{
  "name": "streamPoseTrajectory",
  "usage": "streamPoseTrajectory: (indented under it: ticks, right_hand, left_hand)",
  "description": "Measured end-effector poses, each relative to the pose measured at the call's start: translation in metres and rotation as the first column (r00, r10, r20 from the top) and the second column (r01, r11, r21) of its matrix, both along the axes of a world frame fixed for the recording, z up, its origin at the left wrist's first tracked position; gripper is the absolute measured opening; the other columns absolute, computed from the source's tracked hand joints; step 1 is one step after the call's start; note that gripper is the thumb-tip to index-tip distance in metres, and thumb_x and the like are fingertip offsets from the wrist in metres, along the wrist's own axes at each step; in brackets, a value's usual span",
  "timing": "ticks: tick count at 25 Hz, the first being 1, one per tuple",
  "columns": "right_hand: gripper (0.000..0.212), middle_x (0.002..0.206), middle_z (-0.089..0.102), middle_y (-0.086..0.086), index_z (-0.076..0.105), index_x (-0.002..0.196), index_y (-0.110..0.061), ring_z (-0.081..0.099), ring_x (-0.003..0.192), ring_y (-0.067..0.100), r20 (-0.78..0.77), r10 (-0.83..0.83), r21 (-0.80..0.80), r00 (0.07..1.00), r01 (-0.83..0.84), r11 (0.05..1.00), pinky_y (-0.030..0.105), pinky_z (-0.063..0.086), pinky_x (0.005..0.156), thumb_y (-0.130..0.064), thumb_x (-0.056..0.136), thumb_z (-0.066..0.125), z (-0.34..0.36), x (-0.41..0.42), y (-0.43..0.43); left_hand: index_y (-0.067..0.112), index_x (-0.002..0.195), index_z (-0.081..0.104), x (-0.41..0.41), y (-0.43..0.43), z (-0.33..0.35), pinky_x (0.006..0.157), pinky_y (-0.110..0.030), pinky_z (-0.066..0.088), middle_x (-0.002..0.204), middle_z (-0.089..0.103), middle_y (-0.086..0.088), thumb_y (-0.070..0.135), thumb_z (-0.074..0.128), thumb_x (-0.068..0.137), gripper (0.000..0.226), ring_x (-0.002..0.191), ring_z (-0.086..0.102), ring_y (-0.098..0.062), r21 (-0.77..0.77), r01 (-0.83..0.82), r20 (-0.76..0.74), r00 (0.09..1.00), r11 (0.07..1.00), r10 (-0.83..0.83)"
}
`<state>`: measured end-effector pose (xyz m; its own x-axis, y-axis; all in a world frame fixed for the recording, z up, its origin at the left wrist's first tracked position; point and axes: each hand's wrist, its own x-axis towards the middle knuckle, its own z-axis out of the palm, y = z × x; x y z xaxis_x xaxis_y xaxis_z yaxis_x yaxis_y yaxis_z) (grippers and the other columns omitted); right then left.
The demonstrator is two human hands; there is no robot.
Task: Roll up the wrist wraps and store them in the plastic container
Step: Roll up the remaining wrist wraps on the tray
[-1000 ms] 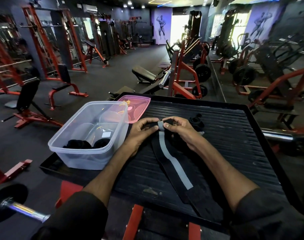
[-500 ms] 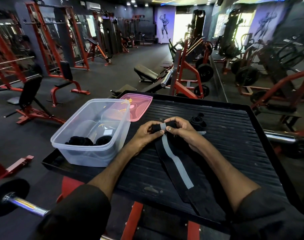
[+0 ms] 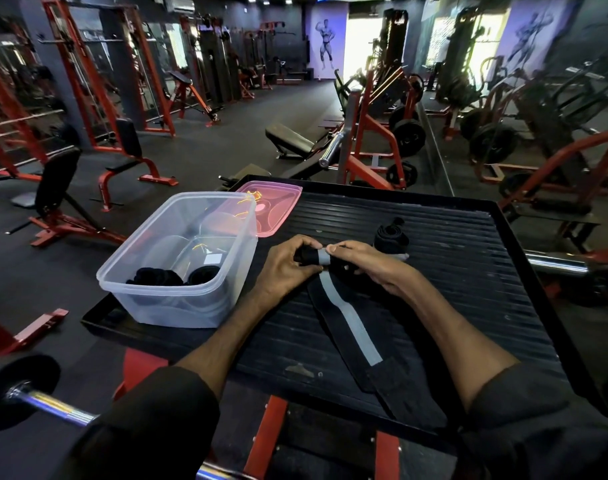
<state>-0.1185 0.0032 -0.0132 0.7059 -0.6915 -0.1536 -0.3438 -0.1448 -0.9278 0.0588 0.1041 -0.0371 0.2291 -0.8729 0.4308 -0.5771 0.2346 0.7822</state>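
A black wrist wrap [image 3: 351, 320] with a grey stripe lies lengthwise on the ribbed black platform [image 3: 469, 271]. Its far end is wound into a small roll. My left hand [image 3: 288, 265] and my right hand [image 3: 368, 261] both pinch that roll from either side. Another rolled black wrap [image 3: 391, 239] lies just beyond my right hand. The clear plastic container [image 3: 178, 261] stands on the platform to the left, with rolled black wraps [image 3: 157, 277] in its near end.
A pink lid [image 3: 275, 206] lies behind the container at the platform's far edge. A barbell with a black plate [image 3: 18, 393] sits low on the left. Red gym machines and benches fill the floor around the platform.
The roll at the wrap's far end has grown a little thicker and the flat length has shortened. Both hands stay on it.
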Motion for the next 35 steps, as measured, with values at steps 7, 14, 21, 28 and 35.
streamPoseTrajectory:
  ticks: [7, 14, 21, 28, 35]
  right_hand:
    - [0.021, 0.079, 0.067, -0.009, 0.069, 0.106, -0.012, 0.059, 0.063, -0.004, 0.226, -0.079, -0.059, 0.971, 0.095, 0.994, 0.014, 0.043, 0.053, -0.029, 0.095, 0.069, -0.008, -0.004, 0.002]
    - [0.026, 0.094, 0.067, 0.005, 0.065, 0.111, 0.003, 0.064, 0.072, -0.004, 0.271, -0.077, -0.12, 0.959, 0.113, 0.986, 0.013, 0.049, 0.062, -0.002, 0.087, 0.075, -0.015, -0.007, -0.002]
    - [0.037, 0.108, 0.072, 0.002, 0.069, 0.116, -0.015, 0.067, 0.094, 0.011, 0.218, -0.051, 0.144, 0.975, 0.019, 0.989, 0.027, 0.049, 0.081, 0.005, 0.084, 0.07, 0.004, -0.006, -0.002]
    - [0.031, 0.11, 0.069, -0.003, 0.063, 0.124, -0.026, 0.058, 0.102, 0.013, 0.116, -0.079, 0.17, 0.99, 0.059, 0.984, 0.03, 0.041, 0.081, -0.031, 0.094, 0.068, 0.006, -0.003, -0.002]
    - [0.035, 0.103, 0.074, 0.008, 0.068, 0.12, -0.006, 0.07, 0.094, 0.018, 0.317, -0.176, 0.211, 0.932, 0.112, 0.971, 0.028, 0.056, 0.08, -0.022, 0.09, 0.075, 0.001, -0.009, 0.001]
  left_hand:
    - [0.009, 0.115, 0.067, 0.009, -0.009, -0.003, 0.089, -0.016, 0.049, 0.114, 0.071, -0.003, 0.01, 0.084, 0.077, 0.042, 0.102, 0.066, -0.009, 0.155, 0.026, -0.07, 0.997, 0.988, -0.016]
    - [0.006, 0.123, 0.063, 0.014, -0.008, 0.001, 0.091, -0.018, 0.05, 0.113, 0.069, 0.001, 0.009, 0.074, 0.089, 0.037, 0.102, 0.065, -0.006, 0.322, 0.168, -0.166, 0.979, 0.932, -0.119]
    - [0.008, 0.111, 0.069, 0.003, -0.002, 0.001, 0.084, -0.015, 0.051, 0.106, 0.071, 0.0, 0.008, 0.085, 0.075, 0.039, 0.096, 0.065, -0.007, 0.127, 0.06, 0.03, 0.997, 0.99, -0.064]
    - [0.01, 0.11, 0.071, -0.005, 0.002, 0.01, 0.082, -0.012, 0.052, 0.11, 0.071, 0.001, 0.001, 0.081, 0.077, 0.036, 0.103, 0.067, -0.004, -0.045, 0.013, 0.003, 1.0, 0.999, -0.013]
    - [0.014, 0.124, 0.06, -0.007, 0.0, 0.012, 0.093, -0.019, 0.051, 0.121, 0.064, 0.004, 0.002, 0.075, 0.086, 0.043, 0.11, 0.063, -0.004, 0.079, 0.139, -0.19, 0.974, 0.987, -0.122]
